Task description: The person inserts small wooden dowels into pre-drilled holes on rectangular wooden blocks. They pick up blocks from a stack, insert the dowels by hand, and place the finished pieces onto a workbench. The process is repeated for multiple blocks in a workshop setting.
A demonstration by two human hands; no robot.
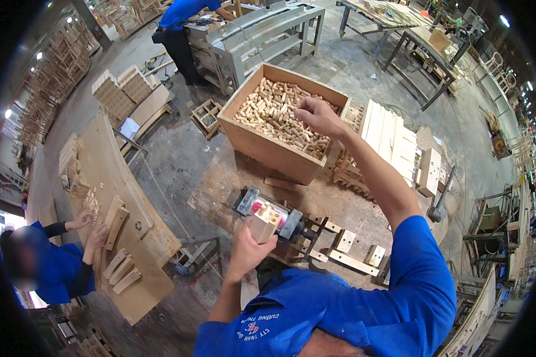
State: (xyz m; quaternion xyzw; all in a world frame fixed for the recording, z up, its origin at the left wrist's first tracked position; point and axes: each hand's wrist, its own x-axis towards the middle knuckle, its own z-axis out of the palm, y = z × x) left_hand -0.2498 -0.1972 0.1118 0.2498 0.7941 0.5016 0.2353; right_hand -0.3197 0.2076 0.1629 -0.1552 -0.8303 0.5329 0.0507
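Observation:
My left hand (249,253) is closed around a pale wooden block (263,227) with round holes in its end face. Short wooden pegs stick up beside the block. Just beyond it is a metal clamp-like fixture (290,224) with a pink-red part in it. My right hand (320,116) reaches over a large wooden box (268,149) full of loose wooden dowels (268,107). Its fingers are curled together above the dowels, and what is between them is hidden.
Pale wooden strips (387,140) lie stacked right of the box. A hammer (442,196) and drilled blocks (344,241) rest on the bench. At the left, a co-worker (47,262) handles curved wooden pieces on a table (143,256); another person (184,35) stands at the far machine.

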